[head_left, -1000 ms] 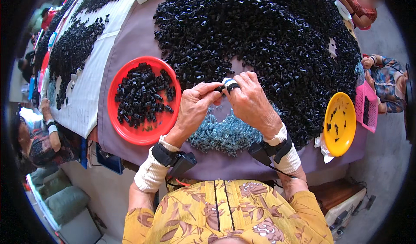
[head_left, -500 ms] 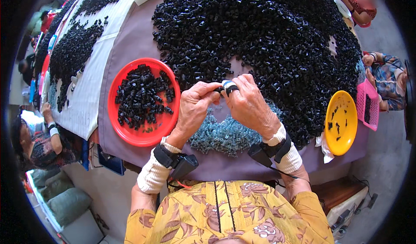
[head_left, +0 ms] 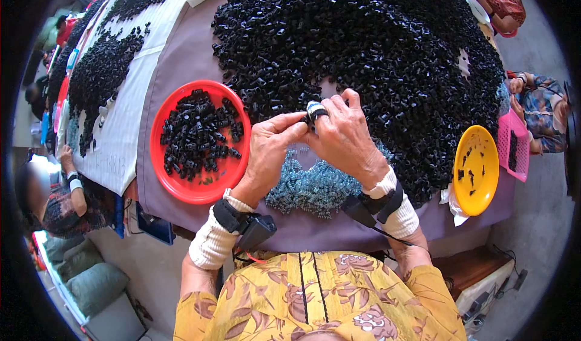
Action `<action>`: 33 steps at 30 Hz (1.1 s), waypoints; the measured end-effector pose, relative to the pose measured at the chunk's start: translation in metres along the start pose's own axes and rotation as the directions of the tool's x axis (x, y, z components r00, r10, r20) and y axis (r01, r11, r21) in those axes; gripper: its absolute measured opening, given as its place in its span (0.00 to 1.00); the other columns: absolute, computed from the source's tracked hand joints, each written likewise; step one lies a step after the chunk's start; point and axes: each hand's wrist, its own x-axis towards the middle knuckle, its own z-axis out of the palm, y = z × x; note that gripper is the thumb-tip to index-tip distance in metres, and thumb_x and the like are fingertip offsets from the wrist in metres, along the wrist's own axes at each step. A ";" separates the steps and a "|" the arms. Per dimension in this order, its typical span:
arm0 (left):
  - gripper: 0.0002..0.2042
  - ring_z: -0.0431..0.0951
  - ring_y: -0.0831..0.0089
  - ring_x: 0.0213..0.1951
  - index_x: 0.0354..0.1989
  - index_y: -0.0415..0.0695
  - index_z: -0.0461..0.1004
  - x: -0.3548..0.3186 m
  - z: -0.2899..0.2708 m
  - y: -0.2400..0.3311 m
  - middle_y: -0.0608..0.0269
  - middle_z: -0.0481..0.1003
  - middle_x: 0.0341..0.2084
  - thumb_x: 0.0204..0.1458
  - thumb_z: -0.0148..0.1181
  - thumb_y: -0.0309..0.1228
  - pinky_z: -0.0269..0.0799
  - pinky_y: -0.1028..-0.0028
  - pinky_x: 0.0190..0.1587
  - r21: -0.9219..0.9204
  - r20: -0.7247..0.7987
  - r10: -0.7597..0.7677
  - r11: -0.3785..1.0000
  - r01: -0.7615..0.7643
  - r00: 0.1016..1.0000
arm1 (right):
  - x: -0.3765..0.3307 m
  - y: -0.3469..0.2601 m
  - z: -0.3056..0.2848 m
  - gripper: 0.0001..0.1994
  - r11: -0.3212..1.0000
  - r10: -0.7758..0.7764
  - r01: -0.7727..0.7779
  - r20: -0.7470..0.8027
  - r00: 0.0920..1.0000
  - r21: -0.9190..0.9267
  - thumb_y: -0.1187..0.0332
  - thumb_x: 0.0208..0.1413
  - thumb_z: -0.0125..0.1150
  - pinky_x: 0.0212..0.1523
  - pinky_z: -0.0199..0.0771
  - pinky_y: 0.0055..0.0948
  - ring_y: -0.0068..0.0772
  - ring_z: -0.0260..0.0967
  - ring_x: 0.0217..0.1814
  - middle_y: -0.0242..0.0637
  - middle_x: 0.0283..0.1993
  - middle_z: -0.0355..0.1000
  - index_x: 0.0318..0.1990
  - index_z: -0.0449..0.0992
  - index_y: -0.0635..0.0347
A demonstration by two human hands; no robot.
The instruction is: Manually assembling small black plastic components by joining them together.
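My left hand [head_left: 270, 150] and my right hand [head_left: 346, 140] meet at the fingertips over the table, both pinched together. Between them sits a small black plastic piece [head_left: 307, 121], mostly hidden by my fingers. A white, blue and black band wraps one finger of my right hand. Just beyond the hands spreads a large heap of small black tubular parts [head_left: 375, 56]. Under my wrists lies a pile of tiny bluish, coil-like pieces [head_left: 311, 190]. To the left, a red round tray [head_left: 162, 180] holds many black pieces.
On the right are a yellow plate [head_left: 478, 202] with a few black bits and a pink basket [head_left: 520, 168]. A white-covered table [head_left: 130, 129] with more black parts stands left. Other people sit at both sides. Wrist straps with a cable [head_left: 393, 238] are on my arms.
My right hand has turned and its fingers have lifted slightly around the black piece. My left fingers have straightened a little. The trays and heaps look unchanged.
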 end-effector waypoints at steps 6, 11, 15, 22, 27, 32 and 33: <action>0.11 0.75 0.79 0.35 0.42 0.35 0.74 0.000 -0.004 -0.002 0.63 0.76 0.33 0.56 0.53 0.30 0.72 0.78 0.41 -0.200 0.080 -0.127 0.970 0.141 0.989 | 0.002 0.007 0.006 0.11 0.998 0.030 -0.023 -0.120 0.992 0.056 0.63 0.40 0.62 0.49 0.58 0.41 0.37 0.67 0.33 0.39 0.25 0.69 0.26 0.74 0.62; 0.11 0.75 0.79 0.34 0.39 0.37 0.75 -0.002 -0.004 0.001 0.64 0.76 0.32 0.57 0.52 0.33 0.72 0.77 0.42 -0.227 0.113 -0.151 0.958 0.174 0.982 | 0.002 0.005 0.003 0.10 0.998 0.016 -0.010 -0.088 0.996 0.063 0.63 0.38 0.61 0.47 0.59 0.41 0.37 0.67 0.33 0.39 0.26 0.70 0.21 0.74 0.61; 0.13 0.76 0.77 0.34 0.38 0.37 0.74 -0.001 -0.010 -0.002 0.63 0.76 0.31 0.58 0.50 0.35 0.73 0.75 0.41 -0.241 0.156 -0.153 0.952 0.188 0.976 | 0.002 0.006 0.006 0.11 0.996 0.011 -0.001 -0.113 0.993 0.092 0.62 0.39 0.62 0.45 0.60 0.40 0.37 0.67 0.31 0.39 0.25 0.70 0.20 0.73 0.61; 0.19 0.77 0.74 0.33 0.38 0.37 0.73 -0.002 -0.008 0.000 0.62 0.76 0.29 0.59 0.48 0.44 0.74 0.72 0.40 -0.266 0.107 -0.228 0.931 0.249 0.968 | -0.003 0.010 0.011 0.11 0.975 0.038 -0.001 -0.163 0.986 0.222 0.63 0.40 0.64 0.42 0.62 0.37 0.37 0.67 0.29 0.39 0.23 0.69 0.20 0.73 0.60; 0.16 0.77 0.73 0.35 0.38 0.37 0.72 -0.003 -0.007 0.003 0.61 0.75 0.31 0.59 0.48 0.40 0.75 0.71 0.41 -0.214 0.177 -0.199 0.948 0.235 0.964 | -0.004 0.013 0.012 0.11 0.966 0.028 0.011 -0.146 0.989 0.256 0.63 0.40 0.64 0.42 0.63 0.37 0.38 0.67 0.28 0.39 0.23 0.69 0.19 0.73 0.60; 0.13 0.77 0.72 0.35 0.39 0.36 0.72 -0.005 -0.012 0.007 0.60 0.75 0.31 0.59 0.47 0.34 0.75 0.71 0.39 -0.225 0.183 -0.143 0.957 0.183 0.973 | 0.004 0.011 0.005 0.12 0.977 -0.033 0.059 -0.126 0.991 0.207 0.61 0.39 0.66 0.41 0.62 0.37 0.36 0.67 0.28 0.37 0.23 0.70 0.20 0.73 0.60; 0.13 0.77 0.72 0.35 0.39 0.36 0.72 -0.005 -0.016 0.008 0.60 0.75 0.31 0.59 0.47 0.34 0.75 0.71 0.39 -0.227 0.180 -0.143 0.957 0.182 0.973 | 0.005 0.013 0.002 0.12 0.976 -0.036 0.062 -0.124 0.992 0.209 0.61 0.39 0.66 0.41 0.62 0.37 0.36 0.67 0.28 0.37 0.23 0.70 0.20 0.73 0.60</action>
